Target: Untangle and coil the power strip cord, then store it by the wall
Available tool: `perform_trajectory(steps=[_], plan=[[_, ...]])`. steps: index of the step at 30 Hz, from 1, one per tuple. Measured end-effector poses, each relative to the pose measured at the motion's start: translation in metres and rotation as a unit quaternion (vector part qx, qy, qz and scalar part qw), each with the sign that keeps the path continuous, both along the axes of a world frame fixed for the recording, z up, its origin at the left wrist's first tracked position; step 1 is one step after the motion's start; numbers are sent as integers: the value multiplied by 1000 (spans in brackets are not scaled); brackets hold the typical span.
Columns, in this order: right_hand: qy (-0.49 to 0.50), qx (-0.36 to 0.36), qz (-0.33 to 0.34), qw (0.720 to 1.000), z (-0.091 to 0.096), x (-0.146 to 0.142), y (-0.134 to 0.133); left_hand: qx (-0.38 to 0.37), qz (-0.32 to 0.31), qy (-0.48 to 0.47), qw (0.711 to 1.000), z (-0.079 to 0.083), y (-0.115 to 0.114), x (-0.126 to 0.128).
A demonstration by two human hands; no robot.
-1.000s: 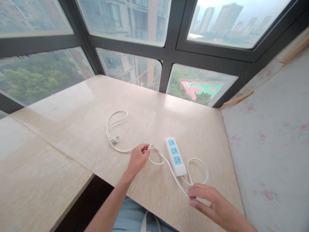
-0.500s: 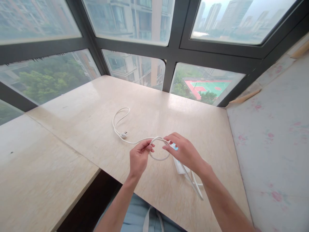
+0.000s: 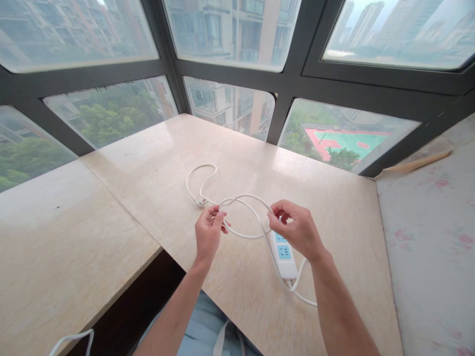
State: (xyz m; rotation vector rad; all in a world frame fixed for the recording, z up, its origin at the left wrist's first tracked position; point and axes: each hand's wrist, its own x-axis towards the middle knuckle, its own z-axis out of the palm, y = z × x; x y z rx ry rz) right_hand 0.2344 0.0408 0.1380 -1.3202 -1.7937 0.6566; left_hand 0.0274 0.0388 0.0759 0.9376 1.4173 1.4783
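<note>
White cord loop point(image 3: 252, 237) between left fingers point(image 3: 219, 218) and right fingers point(image 3: 277, 225)

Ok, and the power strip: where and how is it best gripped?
Probably across the narrow width of the power strip, close to its near end, coming down from above onto the two long sides. It lies socket face up, long and slim, and the right hand covers its far end in this view. Mind the cord, which passes along its left side.
</note>
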Motion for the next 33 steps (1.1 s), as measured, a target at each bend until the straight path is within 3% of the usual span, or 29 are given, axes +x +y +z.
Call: perform_trajectory(steps=[4, 10, 13, 16, 24, 29, 33], plan=[[172, -104, 20, 979, 6, 15, -1, -11, 7, 20, 1000, 0, -1, 3], [318, -150, 96, 931, 17, 30, -6, 12, 4, 165, 986, -9, 3, 7], [323, -188, 156, 914, 17, 36, -12, 28, 3, 206, 978, -14, 8, 7], [277, -207, 204, 916, 15, 41, -18, 32, 0, 232, 972, -18, 13, 7], [273, -69, 273, 920, 24, 58, -25, 30, 10, 256, 966, -23, 17, 3], [305, -58, 232, 922, 25, 64, -27, 51, -4, 247, 968, -19, 15, 7], [373, 35, 158, 913, 35, 58, -25, 79, -2, 262, 962, -17, 17, 10]])
